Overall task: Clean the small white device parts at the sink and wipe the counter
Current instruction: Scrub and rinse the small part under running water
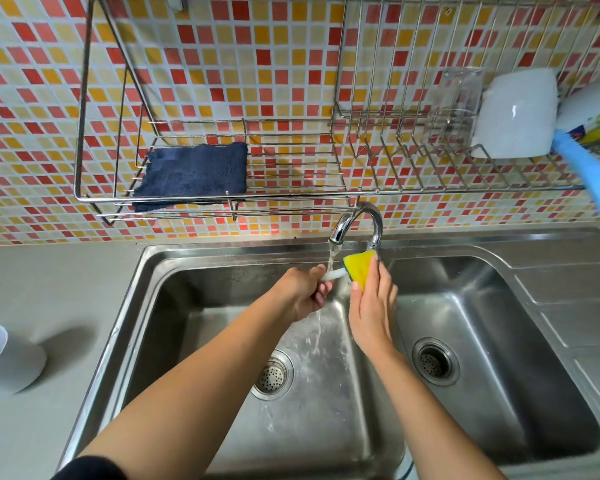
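Observation:
My left hand [305,292] grips a small white tube-shaped device part [334,274] under the running water from the faucet [357,221]. My right hand [373,306] holds a yellow sponge [358,268] folded around the free end of the white part. Both hands are over the left basin of the steel sink [174,271]. On the grey counter [49,289] at the far left lies a white cup-shaped part [11,362] on its side.
A wire rack [291,192] on the tiled wall holds a dark blue cloth [194,174], a clear glass [456,102], a white bowl [516,116] and a blue-handled brush [586,171]. The right basin has a drain [433,362]; a ribbed drainboard [568,306] lies beyond it.

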The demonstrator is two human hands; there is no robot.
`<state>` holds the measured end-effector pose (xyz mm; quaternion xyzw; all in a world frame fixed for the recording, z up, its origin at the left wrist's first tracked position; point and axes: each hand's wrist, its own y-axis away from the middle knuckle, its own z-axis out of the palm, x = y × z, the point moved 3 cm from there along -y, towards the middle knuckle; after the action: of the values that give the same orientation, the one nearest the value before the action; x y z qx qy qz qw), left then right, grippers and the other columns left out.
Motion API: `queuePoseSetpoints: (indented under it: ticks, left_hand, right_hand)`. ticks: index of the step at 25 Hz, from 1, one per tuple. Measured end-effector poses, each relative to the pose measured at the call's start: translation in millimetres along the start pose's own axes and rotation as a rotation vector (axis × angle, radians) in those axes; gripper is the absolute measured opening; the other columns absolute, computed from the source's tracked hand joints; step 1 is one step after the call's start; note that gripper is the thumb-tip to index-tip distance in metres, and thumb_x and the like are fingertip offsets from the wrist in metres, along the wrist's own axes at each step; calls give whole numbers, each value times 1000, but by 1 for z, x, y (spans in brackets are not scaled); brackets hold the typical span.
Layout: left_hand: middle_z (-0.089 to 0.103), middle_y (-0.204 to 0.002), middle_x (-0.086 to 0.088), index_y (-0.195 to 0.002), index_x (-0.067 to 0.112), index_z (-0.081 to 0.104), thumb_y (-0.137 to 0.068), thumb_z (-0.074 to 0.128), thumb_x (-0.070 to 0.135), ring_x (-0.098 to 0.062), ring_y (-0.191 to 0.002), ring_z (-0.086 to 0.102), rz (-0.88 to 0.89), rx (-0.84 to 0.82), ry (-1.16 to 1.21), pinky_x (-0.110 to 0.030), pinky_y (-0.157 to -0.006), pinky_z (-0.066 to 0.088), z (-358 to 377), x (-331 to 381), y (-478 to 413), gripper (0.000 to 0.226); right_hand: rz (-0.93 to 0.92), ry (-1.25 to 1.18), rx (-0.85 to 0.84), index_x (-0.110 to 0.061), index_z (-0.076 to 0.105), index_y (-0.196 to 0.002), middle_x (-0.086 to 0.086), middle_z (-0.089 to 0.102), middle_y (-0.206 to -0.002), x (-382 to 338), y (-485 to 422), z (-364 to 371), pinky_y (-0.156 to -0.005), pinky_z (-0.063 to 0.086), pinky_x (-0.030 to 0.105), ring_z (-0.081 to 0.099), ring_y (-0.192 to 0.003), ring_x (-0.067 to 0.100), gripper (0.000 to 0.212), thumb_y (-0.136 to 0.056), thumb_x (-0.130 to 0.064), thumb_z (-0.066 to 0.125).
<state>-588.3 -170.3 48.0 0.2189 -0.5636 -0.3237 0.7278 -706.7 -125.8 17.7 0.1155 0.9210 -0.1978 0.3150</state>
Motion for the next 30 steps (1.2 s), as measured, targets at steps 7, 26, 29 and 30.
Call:
queuePoseSetpoints:
  ticks: [7,26,29,30]
  left_hand:
    - [45,-36,2,-77,6,49,-103,29,18,0,-25,32,-146,-80,130,-10,-28,26,-5,-4,2,35]
    - [47,-35,3,-77,8,48,-102,34,15,1,-25,38,-74,-1,145,-9,-29,28,-7,3,-1,30]
    - [50,-39,0,-75,5,53,-100,43,12,-2,-29,43,25,38,22,-11,-32,34,-7,3,-2,27]
    - [52,-42,-2,-74,4,55,-98,47,10,-6,-34,47,97,54,-34,-14,-35,38,-6,3,-4,25]
  right_hand:
    - [-46,98,-53,-8,19,-145,15,35,-145,-7,-7,-2,-90,38,46,45,-104,38,65,-89,-40,18]
    - [-139,6,-125,-10,21,-145,12,28,-148,-9,-14,4,-103,29,33,33,-130,29,54,-96,-29,32]
    - [-133,15,-114,-10,21,-146,12,28,-149,-5,-16,1,-106,28,35,31,-132,29,53,-97,-27,33]
    - [-107,14,-89,-9,21,-145,13,28,-148,-3,-17,1,-107,26,35,31,-132,30,53,-97,-25,34]
